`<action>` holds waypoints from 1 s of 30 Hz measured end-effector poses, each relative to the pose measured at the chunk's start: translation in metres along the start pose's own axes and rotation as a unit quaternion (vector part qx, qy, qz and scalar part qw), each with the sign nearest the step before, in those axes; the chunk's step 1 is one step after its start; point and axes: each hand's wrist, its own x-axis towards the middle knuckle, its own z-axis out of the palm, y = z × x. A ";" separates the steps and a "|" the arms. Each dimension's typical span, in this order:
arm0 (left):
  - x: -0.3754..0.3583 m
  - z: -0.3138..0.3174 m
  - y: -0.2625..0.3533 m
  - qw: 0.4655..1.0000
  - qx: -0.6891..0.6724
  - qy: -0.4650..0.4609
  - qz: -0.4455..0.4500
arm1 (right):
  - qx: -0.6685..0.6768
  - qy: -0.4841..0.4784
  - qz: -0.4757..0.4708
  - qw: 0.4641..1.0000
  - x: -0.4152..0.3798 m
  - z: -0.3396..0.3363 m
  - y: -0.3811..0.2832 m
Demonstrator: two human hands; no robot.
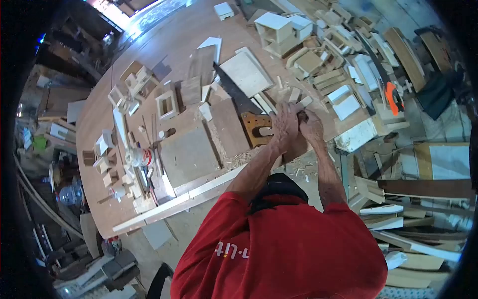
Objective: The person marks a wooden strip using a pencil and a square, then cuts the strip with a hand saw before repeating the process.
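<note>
My left hand (285, 122) and my right hand (311, 126) are close together over the right part of the table's near side. Both have their fingers bent and closed around a small wooden block (304, 102), whose pale end sticks out beyond them. My palms hide the rest of it, and something dark shows between the hands. Just left of my left hand is the brown wooden handle (255, 128) of a handsaw, its dark blade (232, 88) pointing away to the upper left. Wood shavings (238, 160) lie beside the saw.
Flat boards (185, 155) and a small wooden frame (167, 103) lie on the table (199, 124). A white-and-red container (141, 157) stands at left among small wood parts. Box-shaped pieces (274, 35) fill the far right, near an orange-handled saw (393, 98).
</note>
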 end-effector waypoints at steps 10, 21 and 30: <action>-0.145 -0.038 -0.145 0.989 -0.076 0.128 -0.027 | -0.012 -0.089 -0.191 0.977 -0.067 -0.011 -0.056; -0.290 -0.054 -0.270 0.987 0.037 0.027 -0.152 | -0.115 -0.122 -0.351 0.921 -0.118 0.024 -0.064; -0.307 -0.040 -0.307 0.995 0.061 0.026 -0.069 | -0.198 -0.099 -0.319 0.921 -0.136 0.029 -0.075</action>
